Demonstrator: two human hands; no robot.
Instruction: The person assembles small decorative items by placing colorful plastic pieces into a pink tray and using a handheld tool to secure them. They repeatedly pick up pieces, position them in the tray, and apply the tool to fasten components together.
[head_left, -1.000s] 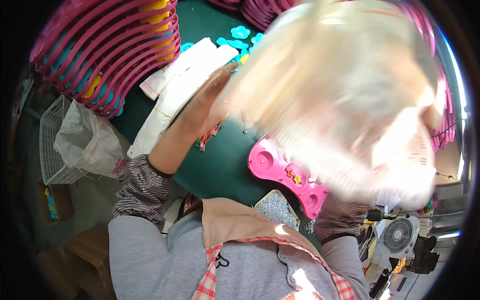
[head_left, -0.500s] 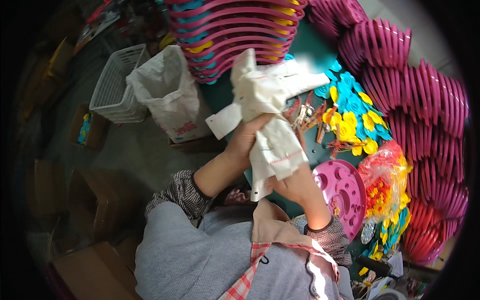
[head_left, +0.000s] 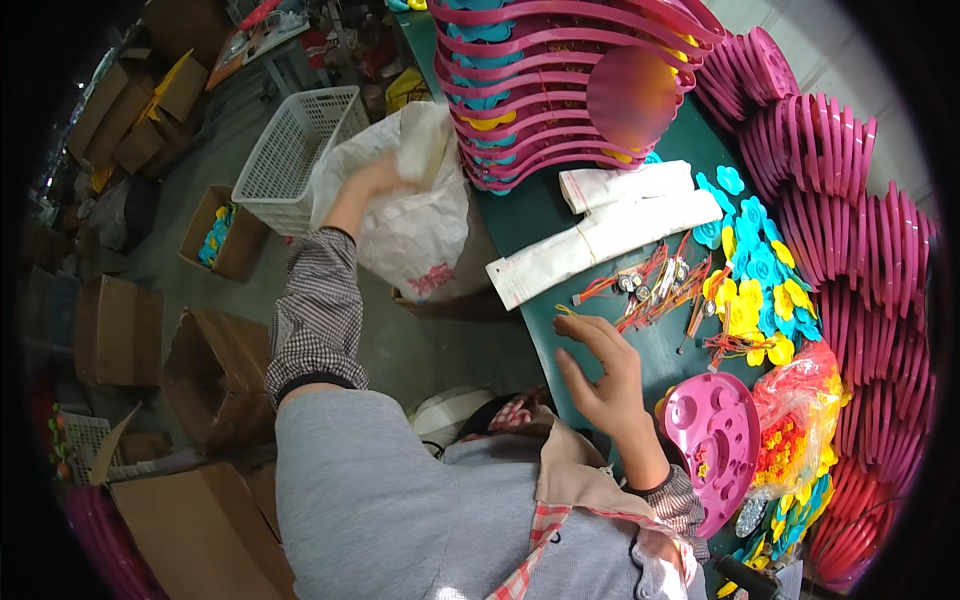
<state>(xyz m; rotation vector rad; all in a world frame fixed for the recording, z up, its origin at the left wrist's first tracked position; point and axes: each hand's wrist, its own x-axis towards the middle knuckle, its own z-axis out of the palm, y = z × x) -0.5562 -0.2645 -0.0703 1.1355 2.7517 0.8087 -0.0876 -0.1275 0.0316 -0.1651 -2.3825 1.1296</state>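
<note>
My left hand (head_left: 375,185) is stretched out over a white woven sack (head_left: 420,235), smeared by motion. At its fingers is a crumpled white wrapping (head_left: 425,145), blurred too. Over the green table's near edge, my right hand (head_left: 610,385) has its thumb and fingers apart. A thin yellow band (head_left: 565,310) shows at its fingertip; whether it is gripped is unclear. Beyond lie white paper-like bundles (head_left: 610,235), one banded around its middle. Close by are several wired parts (head_left: 655,285) with red leads. A pink round plate with holes (head_left: 710,450) sits beside my right wrist.
Pink frames with blue and yellow pieces are stacked (head_left: 560,90) at the back. Blue and yellow flowers (head_left: 755,265) lie to the right, near a clear bag of red and yellow bits (head_left: 790,430). A white basket (head_left: 300,150) and cardboard boxes (head_left: 215,380) stand left.
Both hands were together on the crumpled wrapping. My left hand has carried it left to the sack, while my right hand has come off it. White bundles now show on the table.
</note>
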